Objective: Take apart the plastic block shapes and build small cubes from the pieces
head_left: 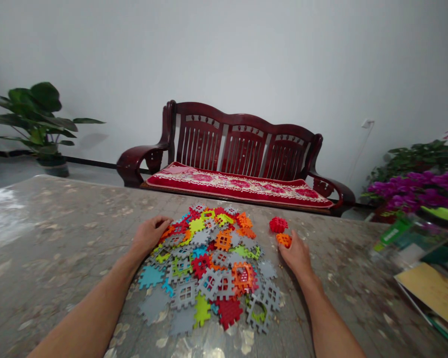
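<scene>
My right hand holds an orange interlocking plastic building piece at the table, right of the pile. Just beyond it is a stack of red building pieces. At the pile's left edge, my left hand rests with bent fingers and the thumb apart from them. It is beside an orange piece, and its fingertips are partly hidden. Between both hands spreads a pile of notched pieces in several colours, among them a grey window piece, a red square and a lime-green piece.
The pile lies on a patterned table. Along the right side stand a clear container with a green lid, a yellowish book and purple flowers. Past the far edge is a wooden bench; a potted plant stands left.
</scene>
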Tool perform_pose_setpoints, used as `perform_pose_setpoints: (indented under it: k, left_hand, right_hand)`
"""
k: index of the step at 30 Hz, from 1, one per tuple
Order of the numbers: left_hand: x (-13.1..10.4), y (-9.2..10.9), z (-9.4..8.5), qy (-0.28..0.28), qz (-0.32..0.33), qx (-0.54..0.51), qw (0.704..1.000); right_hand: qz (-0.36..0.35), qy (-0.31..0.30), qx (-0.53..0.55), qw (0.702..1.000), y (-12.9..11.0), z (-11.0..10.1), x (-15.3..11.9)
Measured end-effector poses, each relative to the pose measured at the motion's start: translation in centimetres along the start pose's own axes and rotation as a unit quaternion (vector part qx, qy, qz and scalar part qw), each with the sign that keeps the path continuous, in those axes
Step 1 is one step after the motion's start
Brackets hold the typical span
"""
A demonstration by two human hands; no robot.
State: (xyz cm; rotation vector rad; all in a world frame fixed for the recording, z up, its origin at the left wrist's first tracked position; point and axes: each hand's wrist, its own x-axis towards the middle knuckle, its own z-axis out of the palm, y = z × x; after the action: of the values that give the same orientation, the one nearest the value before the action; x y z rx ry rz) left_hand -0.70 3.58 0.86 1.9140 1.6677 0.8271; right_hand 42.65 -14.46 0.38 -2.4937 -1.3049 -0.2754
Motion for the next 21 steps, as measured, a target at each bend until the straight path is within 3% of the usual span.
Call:
perform_pose_setpoints:
  k: [8, 12, 15, 19, 21]
  left_hand:
    - [0.1, -0.2, 0.1, -0.001, 0.008, 0.001, 1.0]
    - [0.0, -0.2, 0.1, 0.005, 0.007, -0.002, 1.0]
    - [-0.1, -0.1, 0.1, 0.006, 0.006, -0.01, 1.0]
    - [0.1, -0.5, 0.3, 0.0, 0.007, -0.017, 1.0]
    - [0.3, -0.8, 0.5, -0.005, 0.01, -0.02, 1.0]
  right_hand:
    - [0.033, -0.02, -0.008, 0.999, -0.7, -1.1, -0.6]
    - [0.019, 0.038, 0.02, 0.999, -0.7, -1.7, -1.3]
    - [-0.031, 0.081, 0.117, 0.989, -1.0, -1.8, -1.8]
    - [-0.148, 0.006, 0.309, 0.94, -2.8, -1.7, -2.9]
    - [-0.184, -0.04, 0.351, 0.917, -4.2, -1.8, -3.6]
